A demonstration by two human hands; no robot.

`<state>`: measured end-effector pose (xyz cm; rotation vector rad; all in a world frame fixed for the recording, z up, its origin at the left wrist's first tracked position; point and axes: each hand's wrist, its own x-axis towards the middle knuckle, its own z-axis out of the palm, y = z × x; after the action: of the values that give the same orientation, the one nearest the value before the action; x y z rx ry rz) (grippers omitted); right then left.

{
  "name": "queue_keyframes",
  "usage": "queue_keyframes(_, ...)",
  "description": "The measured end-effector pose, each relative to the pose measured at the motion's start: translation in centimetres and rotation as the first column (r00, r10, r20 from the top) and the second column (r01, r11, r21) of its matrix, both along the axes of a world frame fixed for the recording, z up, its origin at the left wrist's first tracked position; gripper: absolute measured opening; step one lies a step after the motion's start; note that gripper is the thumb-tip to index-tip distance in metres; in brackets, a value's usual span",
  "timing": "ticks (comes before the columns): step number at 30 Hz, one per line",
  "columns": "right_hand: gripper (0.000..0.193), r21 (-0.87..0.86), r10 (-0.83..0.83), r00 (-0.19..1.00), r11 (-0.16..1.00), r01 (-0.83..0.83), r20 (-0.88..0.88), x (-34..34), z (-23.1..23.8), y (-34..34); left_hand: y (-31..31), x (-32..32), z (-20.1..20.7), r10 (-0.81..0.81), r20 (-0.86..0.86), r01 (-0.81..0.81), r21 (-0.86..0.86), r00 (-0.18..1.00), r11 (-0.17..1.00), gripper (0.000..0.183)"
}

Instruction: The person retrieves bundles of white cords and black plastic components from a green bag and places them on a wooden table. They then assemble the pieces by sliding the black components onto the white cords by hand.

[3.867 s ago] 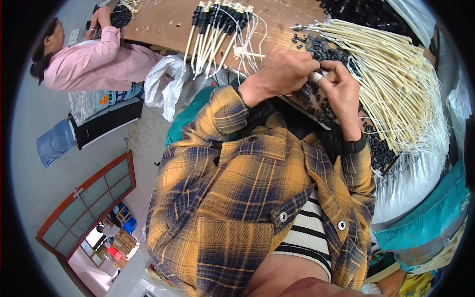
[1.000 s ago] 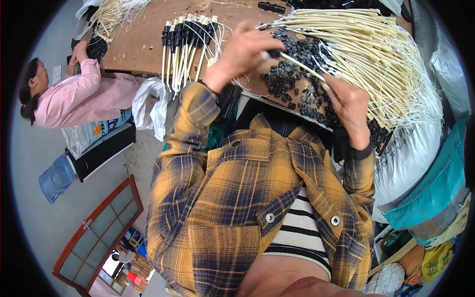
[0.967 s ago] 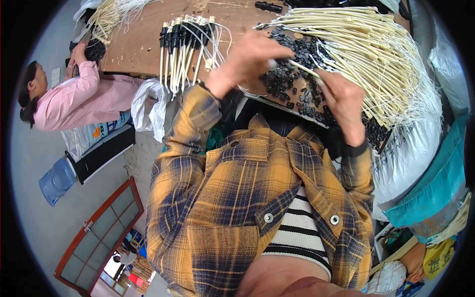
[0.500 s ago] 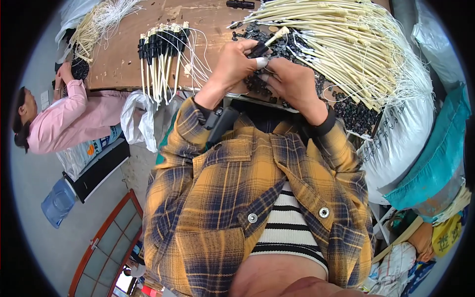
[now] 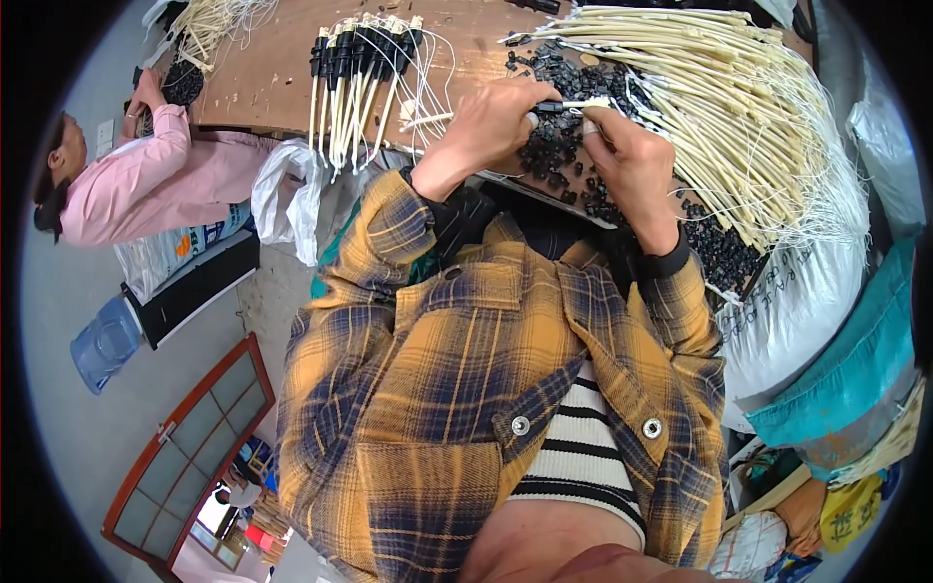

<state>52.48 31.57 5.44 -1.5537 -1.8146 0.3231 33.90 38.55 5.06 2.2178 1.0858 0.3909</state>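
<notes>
My left hand (image 5: 486, 131) is closed around a thin cream tube (image 5: 428, 120) fitted with a black plastic sleeve (image 5: 552, 106). The tube's tail sticks out on the left of that hand, and the sleeve shows past its fingertips. My right hand (image 5: 630, 160) pinches the cream end (image 5: 589, 103) beyond the sleeve, with white string there. Below both hands lies a heap of small black plastic pieces (image 5: 549, 155). To the right is a large pile of cream tubes (image 5: 729, 121) with white strings. A bundle of tubes with black sleeves (image 5: 362, 73) lies left of my hands.
All this lies on a brown tabletop (image 5: 476, 49). At far left, a person in pink (image 5: 136, 189) sits by another pile. A white plastic bag (image 5: 289, 199) hangs at the table's front edge. White (image 5: 792, 311) and teal sacks (image 5: 836, 360) crowd the right side.
The piece in my hands has turned from slanting to nearly level. My hands have moved apart, and my right hand now pinches its cream end. The whole view has shifted slightly.
</notes>
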Motion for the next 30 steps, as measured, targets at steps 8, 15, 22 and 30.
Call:
queue_keyframes(8, 0.017, -0.093, 0.038, 0.989, 0.994, -0.052, -0.146, -0.3, -0.8, -0.1, -0.1, 0.3, 0.0, -0.111, 0.096, 0.100, 0.108, 0.989, 0.989, 0.042)
queue_keyframes(15, 0.010, -0.151, 0.154, 0.983, 0.974, -0.168, -0.097, -0.5, -0.1, -0.2, -0.1, 0.6, -0.7, -0.136, 0.349, 0.177, -0.090, 0.927, 0.980, 0.049)
queue_keyframes(22, 0.023, -0.201, 0.137, 0.913, 0.953, -0.228, -0.383, -0.8, 1.1, -0.5, 0.0, -0.1, 0.2, -0.188, 0.531, 0.052, 0.260, 0.827, 0.964, 0.013)
queue_keyframes(30, 0.019, -0.169, 0.235, 0.862, 0.925, -0.341, -0.449, 0.0, -0.9, -0.5, 0.5, -1.0, -0.7, -0.223, 0.601, 0.278, 0.000, 0.768, 0.960, 0.013)
